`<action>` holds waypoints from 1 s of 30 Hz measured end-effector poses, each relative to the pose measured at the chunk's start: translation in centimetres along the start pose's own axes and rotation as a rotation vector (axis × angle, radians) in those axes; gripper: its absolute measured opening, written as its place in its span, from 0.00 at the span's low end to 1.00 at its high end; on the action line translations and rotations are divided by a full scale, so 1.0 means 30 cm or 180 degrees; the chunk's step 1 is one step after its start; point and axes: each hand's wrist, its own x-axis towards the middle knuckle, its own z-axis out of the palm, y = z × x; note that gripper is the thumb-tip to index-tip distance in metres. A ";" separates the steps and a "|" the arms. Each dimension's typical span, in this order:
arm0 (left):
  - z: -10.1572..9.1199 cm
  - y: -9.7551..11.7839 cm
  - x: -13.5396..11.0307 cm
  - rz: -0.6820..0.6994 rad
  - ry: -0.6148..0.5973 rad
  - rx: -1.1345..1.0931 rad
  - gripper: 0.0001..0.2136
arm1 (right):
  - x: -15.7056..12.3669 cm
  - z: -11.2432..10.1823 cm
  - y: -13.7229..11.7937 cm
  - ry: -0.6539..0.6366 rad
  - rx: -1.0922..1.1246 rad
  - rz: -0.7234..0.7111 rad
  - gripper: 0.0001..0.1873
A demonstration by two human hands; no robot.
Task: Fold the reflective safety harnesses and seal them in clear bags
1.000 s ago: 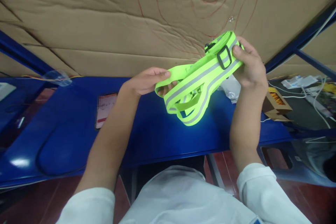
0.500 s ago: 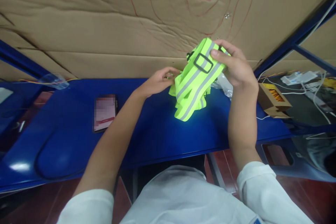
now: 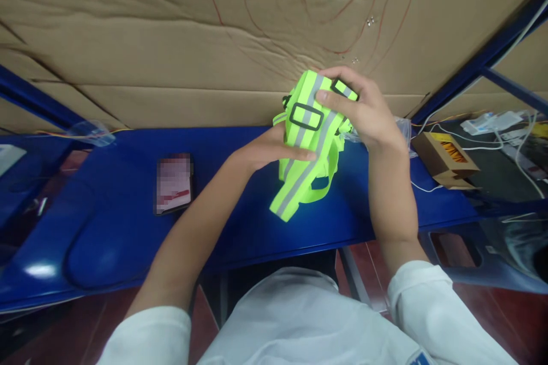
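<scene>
"Head camera: what did you get at your end?" my partner asked.

"I had a bundle of neon yellow reflective straps [image 3: 317, 136] near the middle of the view, slightly towards two o'clock," I said. "It was held up in front of the blue table [image 3: 257, 219]. Whether its lowest part touched the top, I couldn't tell."

"And the hands?"

"Both were on the bundle. The right hand [image 3: 363, 108] gripped its two o'clock side, thumb pressed on the front and fingers curled behind. The left hand [image 3: 269, 147] was on the nine o'clock side, thumb laid straight across the front and pointing to three. Its fingers went behind, out of sight, so the straps sat in its grip."

"How did the straps lie?"

"Folded up, grey stripes showing. A black buckle [image 3: 308, 107] lay on the front, just above the left thumb, and a second black buckle [image 3: 335, 85] showed between the right thumb and fingers. One strap [image 3: 287, 204] poked out towards seven o'clock."

"What else did you see?"

"A flat device with a blurred screen [image 3: 173, 183] lay on the table between eight and nine. A cardboard box [image 3: 435, 162] was at three, with a clear plastic bag [image 3: 405, 128] behind the right wrist, between two and three. A clear plastic cup [image 3: 92, 133] was just past nine, and a cardboard wall [image 3: 141, 28] with red lines drawn on it spanned twelve."
</scene>
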 end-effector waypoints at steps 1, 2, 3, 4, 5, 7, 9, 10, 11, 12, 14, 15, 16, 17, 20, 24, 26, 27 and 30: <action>0.001 -0.009 0.003 -0.0002 0.0028 -0.0093 0.31 | -0.001 0.001 -0.001 -0.0010 0.0006 -0.0004 0.30; 0.002 -0.017 0.005 -0.0017 0.0035 -0.0207 0.31 | -0.002 0.000 -0.004 -0.0022 -0.0001 -0.0012 0.31; 0.003 -0.024 0.007 -0.0056 -0.0004 -0.0328 0.31 | -0.004 -0.002 -0.007 -0.0033 -0.0022 -0.0023 0.31; 0.003 -0.030 0.009 -0.0106 -0.0073 -0.0437 0.31 | -0.006 -0.005 -0.011 -0.0040 -0.0046 -0.0044 0.32; 0.002 -0.036 0.009 -0.0152 -0.0127 -0.0515 0.31 | -0.008 -0.008 -0.016 -0.0047 -0.0057 -0.0081 0.32; 0.002 -0.044 0.011 -0.0203 -0.0126 -0.0602 0.31 | -0.012 -0.015 -0.022 -0.0051 -0.0002 -0.0204 0.31; 0.005 -0.051 0.013 -0.0227 -0.0044 -0.0678 0.31 | -0.014 -0.018 -0.025 -0.0032 0.0051 -0.0305 0.29; 0.010 -0.054 0.014 -0.0242 -0.0054 -0.0733 0.30 | -0.014 -0.018 -0.025 -0.0012 0.0028 -0.0317 0.28; 0.018 -0.057 0.017 -0.0243 -0.0127 -0.0799 0.30 | -0.014 -0.015 -0.025 0.0010 -0.0032 -0.0312 0.28; 0.029 -0.061 0.019 -0.0213 -0.0243 -0.0869 0.29 | -0.014 -0.011 -0.025 0.0039 -0.0119 -0.0306 0.28; 0.062 -0.069 0.025 -0.0103 -0.0496 -0.1014 0.27 | -0.015 0.000 -0.026 0.0110 -0.0300 -0.0342 0.29; 0.080 -0.073 0.027 -0.0052 -0.0579 -0.1078 0.25 | -0.015 0.005 -0.028 0.0131 -0.0359 -0.0390 0.29; 0.099 -0.078 0.029 -0.0037 -0.0597 -0.1124 0.24 | -0.015 0.009 -0.030 0.0148 -0.0387 -0.0448 0.28; 0.116 -0.083 0.030 -0.0048 -0.0526 -0.1153 0.22 | -0.015 0.010 -0.031 0.0165 -0.0391 -0.0506 0.26; 0.139 -0.097 0.030 -0.0211 -0.0083 -0.1084 0.21 | -0.014 -0.003 -0.028 0.0196 -0.0344 -0.0512 0.24; 0.103 -0.088 0.022 -0.0403 0.0277 -0.0661 0.23 | -0.006 -0.033 0.005 0.0198 0.0066 -0.0062 0.27; 0.073 -0.063 0.011 -0.0380 0.0147 -0.0306 0.25 | 0.000 -0.034 0.025 -0.0027 0.0565 0.0308 0.28; 0.059 -0.047 0.004 -0.0347 0.0035 -0.0104 0.26 | 0.003 -0.030 0.033 -0.0184 0.0885 0.0512 0.27; 0.026 0.000 -0.018 -0.0221 -0.0188 0.0476 0.28 | 0.010 -0.001 0.043 -0.0549 0.1756 0.0964 0.20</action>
